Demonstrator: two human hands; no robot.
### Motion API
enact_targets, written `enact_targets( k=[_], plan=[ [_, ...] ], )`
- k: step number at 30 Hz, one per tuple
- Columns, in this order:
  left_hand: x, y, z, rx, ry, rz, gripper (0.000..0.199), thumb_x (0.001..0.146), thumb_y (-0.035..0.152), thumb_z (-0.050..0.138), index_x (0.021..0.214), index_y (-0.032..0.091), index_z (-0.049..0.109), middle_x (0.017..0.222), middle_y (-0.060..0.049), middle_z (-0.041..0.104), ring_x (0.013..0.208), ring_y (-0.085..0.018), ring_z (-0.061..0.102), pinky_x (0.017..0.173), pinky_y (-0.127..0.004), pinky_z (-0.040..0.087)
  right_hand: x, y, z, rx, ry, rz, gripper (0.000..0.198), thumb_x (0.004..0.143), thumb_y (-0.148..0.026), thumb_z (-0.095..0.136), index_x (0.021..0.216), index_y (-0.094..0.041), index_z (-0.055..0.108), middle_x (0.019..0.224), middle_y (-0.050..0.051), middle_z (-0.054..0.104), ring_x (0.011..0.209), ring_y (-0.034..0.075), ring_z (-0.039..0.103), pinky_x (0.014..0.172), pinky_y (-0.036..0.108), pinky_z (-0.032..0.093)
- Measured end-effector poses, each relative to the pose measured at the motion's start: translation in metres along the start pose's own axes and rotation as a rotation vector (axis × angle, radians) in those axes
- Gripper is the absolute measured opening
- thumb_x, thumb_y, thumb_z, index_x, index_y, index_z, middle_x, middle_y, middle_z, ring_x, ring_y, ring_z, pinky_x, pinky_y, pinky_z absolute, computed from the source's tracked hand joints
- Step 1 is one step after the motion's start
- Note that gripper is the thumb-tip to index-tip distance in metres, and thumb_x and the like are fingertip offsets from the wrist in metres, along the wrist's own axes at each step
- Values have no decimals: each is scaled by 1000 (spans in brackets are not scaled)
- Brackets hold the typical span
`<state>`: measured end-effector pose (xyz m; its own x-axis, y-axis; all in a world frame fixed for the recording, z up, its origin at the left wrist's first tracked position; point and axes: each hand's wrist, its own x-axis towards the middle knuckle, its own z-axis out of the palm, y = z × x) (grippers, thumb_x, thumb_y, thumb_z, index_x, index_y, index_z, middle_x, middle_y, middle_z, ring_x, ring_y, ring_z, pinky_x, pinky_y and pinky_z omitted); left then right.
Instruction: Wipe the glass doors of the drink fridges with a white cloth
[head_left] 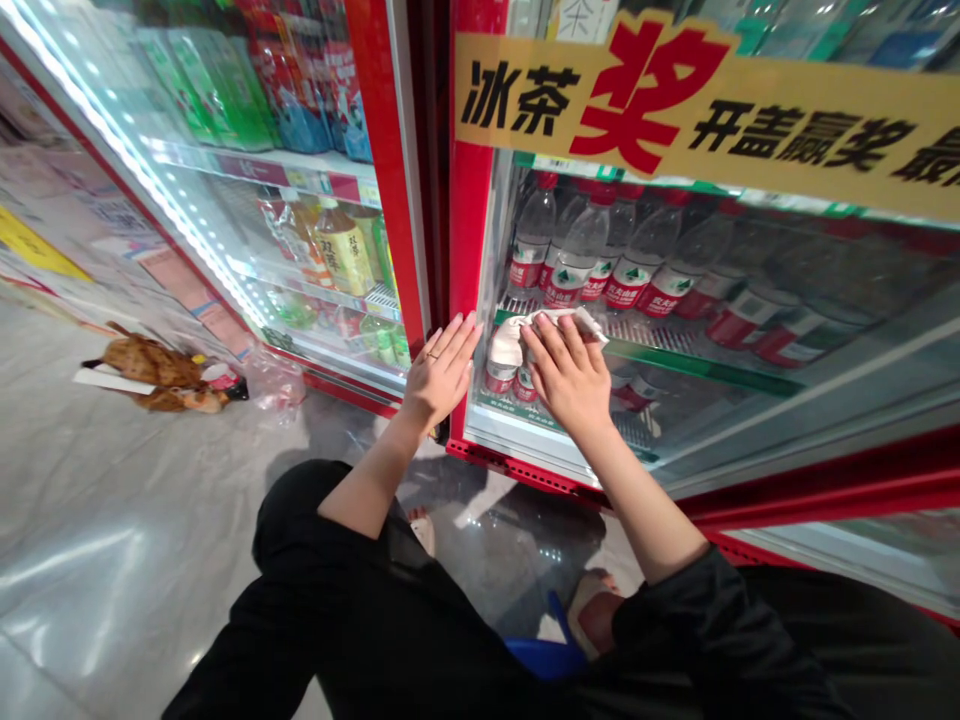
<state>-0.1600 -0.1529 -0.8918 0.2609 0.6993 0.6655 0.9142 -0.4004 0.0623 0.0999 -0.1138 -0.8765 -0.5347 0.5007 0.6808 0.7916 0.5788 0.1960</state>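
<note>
My right hand (571, 372) holds a crumpled white cloth (510, 340) flat against the glass door (555, 430) of the right-hand drinks fridge. Its fingers lie over the cloth, which sticks out on both sides of them. Fingers stretched out, my left hand (448, 368) rests near the red door frame (469, 250) and holds nothing. A ring shows on one of its fingers. Behind the glass stand bottles of water (577, 250) with red caps and red labels, on more than one shelf.
A second fridge (375, 200) with bottled drinks stands to the left. On the grey floor lie a brown bag (150, 365) and a clear plastic bag (276, 385). A yellow banner (712, 130) crosses the right door. Something blue (547, 657) is low beside my foot.
</note>
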Motion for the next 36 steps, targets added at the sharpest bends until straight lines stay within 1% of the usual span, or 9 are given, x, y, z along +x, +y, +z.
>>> enact_targets(
  k=[2,5,9,14,18,23,27,31,36],
  plan=[
    [0,0,1,4,15,12,56,114,17,44,168,12,53,176,-14,50,168,-26,45,140,-44,38,6,-9,4,13,9,-22,56,118,-33,48,173,-28,50,174,8,57,165,29,50,131,46,43],
    [0,0,2,-4,4,1,55,114,18,42,169,12,51,178,-12,48,169,-26,44,141,-46,39,9,-17,9,77,-75,-79,57,118,-34,45,175,-31,47,175,3,55,165,25,49,132,43,44],
    [0,1,3,-34,-64,-32,57,115,19,39,172,14,47,181,-10,44,171,-25,39,143,-47,36,-8,-8,8,141,-170,-51,59,117,-35,45,176,-38,44,175,-2,56,165,22,49,133,42,46],
    [0,5,6,-73,-118,-23,59,114,18,40,173,15,45,181,-9,44,172,-26,38,144,-48,34,-22,4,4,71,-62,120,60,115,-32,47,174,-31,48,176,6,55,166,29,48,136,49,40],
    [5,10,10,-70,-144,-7,58,114,20,39,171,15,48,179,-9,47,170,-27,41,142,-50,36,-13,-4,9,32,28,96,58,116,-35,47,173,-28,50,176,8,54,167,29,47,136,48,38],
    [16,16,13,-53,-152,-11,59,114,20,37,171,13,48,180,-11,43,171,-25,38,145,-48,31,-29,-2,17,71,-58,-3,57,116,-34,47,173,-31,49,173,5,59,165,24,50,135,45,41],
    [22,21,20,-39,-111,-6,62,113,20,39,174,18,47,180,-8,43,172,-23,36,146,-44,26,-50,6,13,75,-44,121,59,115,-35,47,173,-31,50,172,7,60,164,28,51,136,50,40],
    [23,22,30,-13,-59,43,67,111,19,41,178,23,41,180,-5,46,172,-23,36,145,-42,27,-36,2,5,56,40,224,61,116,-39,43,176,-28,45,177,9,54,169,33,44,139,57,32],
    [23,17,35,-29,-29,57,72,111,21,41,182,24,31,178,-7,48,170,-25,40,143,-45,31,-5,-7,3,53,-3,141,61,117,-37,44,177,-30,43,179,6,50,171,30,39,141,52,30]
  ],
)
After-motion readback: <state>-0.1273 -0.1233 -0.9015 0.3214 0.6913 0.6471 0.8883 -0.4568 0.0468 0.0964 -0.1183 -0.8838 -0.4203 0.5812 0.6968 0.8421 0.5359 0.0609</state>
